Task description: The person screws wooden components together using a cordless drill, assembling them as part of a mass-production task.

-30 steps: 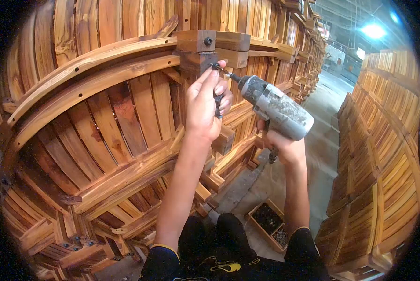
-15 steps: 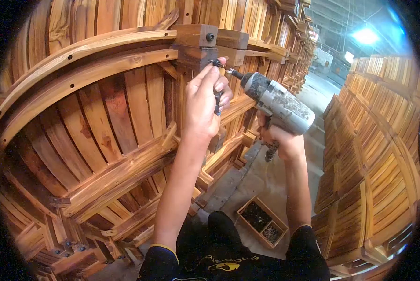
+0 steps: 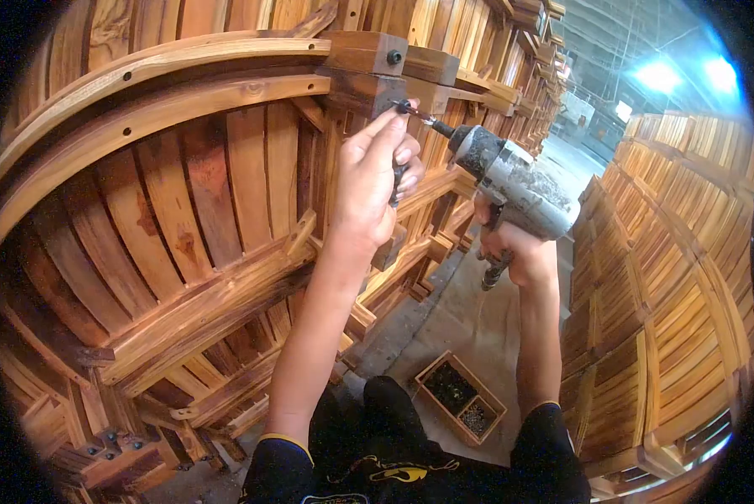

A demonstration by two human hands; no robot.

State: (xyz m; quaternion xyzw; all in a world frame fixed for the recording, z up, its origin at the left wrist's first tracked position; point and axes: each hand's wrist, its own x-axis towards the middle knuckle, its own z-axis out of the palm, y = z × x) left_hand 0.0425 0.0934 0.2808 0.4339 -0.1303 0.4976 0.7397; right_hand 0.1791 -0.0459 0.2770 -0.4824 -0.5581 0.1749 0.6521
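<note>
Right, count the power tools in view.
1: the power tool, gripped in the right hand, its tip pointing toward the left hand. Others may be hidden behind the woodwork.

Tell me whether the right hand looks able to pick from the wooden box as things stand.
Probably not: the right hand is wrapped around the drill, and the wooden box sits on the floor well below it.

To the right of the right grip, the grey floor is being lined by tall rows of slatted wooden panels. Far beyond and above the grip, a dim ceiling is being brightened by two bluish-white lights.
</note>
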